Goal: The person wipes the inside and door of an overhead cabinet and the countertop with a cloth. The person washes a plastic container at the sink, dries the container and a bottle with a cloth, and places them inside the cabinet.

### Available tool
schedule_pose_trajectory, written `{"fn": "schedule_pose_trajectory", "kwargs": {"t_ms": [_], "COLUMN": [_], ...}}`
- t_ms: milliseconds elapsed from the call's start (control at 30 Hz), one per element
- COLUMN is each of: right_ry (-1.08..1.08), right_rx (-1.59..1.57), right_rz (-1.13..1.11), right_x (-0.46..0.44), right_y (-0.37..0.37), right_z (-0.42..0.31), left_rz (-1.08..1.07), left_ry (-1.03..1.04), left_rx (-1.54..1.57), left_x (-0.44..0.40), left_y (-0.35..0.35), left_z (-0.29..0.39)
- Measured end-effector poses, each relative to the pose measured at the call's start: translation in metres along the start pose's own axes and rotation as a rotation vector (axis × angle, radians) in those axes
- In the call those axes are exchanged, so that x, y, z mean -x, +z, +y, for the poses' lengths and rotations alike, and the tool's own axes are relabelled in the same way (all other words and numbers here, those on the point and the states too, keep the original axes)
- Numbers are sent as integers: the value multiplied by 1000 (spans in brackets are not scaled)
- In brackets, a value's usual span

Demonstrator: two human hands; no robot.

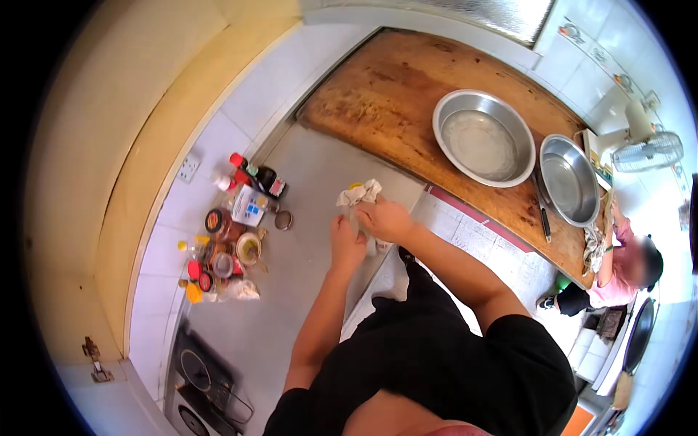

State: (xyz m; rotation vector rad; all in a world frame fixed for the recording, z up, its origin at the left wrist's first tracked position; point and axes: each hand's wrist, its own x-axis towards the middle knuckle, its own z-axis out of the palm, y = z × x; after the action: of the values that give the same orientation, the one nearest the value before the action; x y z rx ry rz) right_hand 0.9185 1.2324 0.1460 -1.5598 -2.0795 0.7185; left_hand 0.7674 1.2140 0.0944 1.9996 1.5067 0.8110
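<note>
My left hand [347, 243] is closed around what looks like a pale, see-through bottle [372, 245], mostly hidden by my hands. A yellow cap [355, 186] shows at its far end. My right hand [385, 218] grips a crumpled whitish cloth [360, 193], which is pressed against the bottle near the cap. Both hands are close together above the edge of the grey counter [313, 174]. To their left stand a dark sauce bottle [270, 182] with a red cap and a small round metal strainer [283, 220].
Several jars [224, 225] and bottles crowd the wall side. A large metal basin [483, 138] holding water and a second basin [569, 180] sit on the wooden board [378, 94], beside a knife [545, 224]. Another person [618, 276] in pink is at right; a cooktop [200, 370] lies lower left.
</note>
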Motion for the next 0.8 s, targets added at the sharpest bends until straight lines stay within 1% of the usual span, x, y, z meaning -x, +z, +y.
{"fn": "schedule_pose_trajectory", "kwargs": {"t_ms": [100, 200, 300, 400, 433, 500, 533, 567, 600, 667, 700, 800], "right_ry": [-75, -161, -234, 14, 88, -78, -165, -256, -301, -405, -364, 79], "right_rx": [-1, -53, -89, -364, -500, -303, -211, -173, -215, -287, -251, -548], "right_rz": [86, 211, 279, 303, 154, 198, 214, 250, 315, 446, 499, 511], "right_x": [7, 20, 35, 63, 69, 73, 73, 67, 65, 53, 49, 31], "right_y": [3, 12, 22, 19, 1, 10, 17, 30, 33, 31, 21, 18], "right_z": [9, 29, 66, 70, 44, 23, 14, 16, 15, 18, 15, 32], "left_rz": [75, 48, 194, 69, 42, -20, -11, 3, 21, -68, -107, -72], "left_ry": [-81, -128, -129, -355, -323, -303, -275, -247, -215, -285, -314, -245], "left_rx": [-7, -12, 50, 224, 191, 110, 155, 198, 238, 557, 717, 651], "left_x": [4, 7, 12, 5, 0, 15, 22, 25, 28, 40, 43, 60], "left_y": [10, 3, 20, 0, 2, 2, -1, -2, -6, -14, -19, -27], "left_z": [-3, 19, -8, -19, -12, -6, 3, 13, 21, 31, 36, 59]}}
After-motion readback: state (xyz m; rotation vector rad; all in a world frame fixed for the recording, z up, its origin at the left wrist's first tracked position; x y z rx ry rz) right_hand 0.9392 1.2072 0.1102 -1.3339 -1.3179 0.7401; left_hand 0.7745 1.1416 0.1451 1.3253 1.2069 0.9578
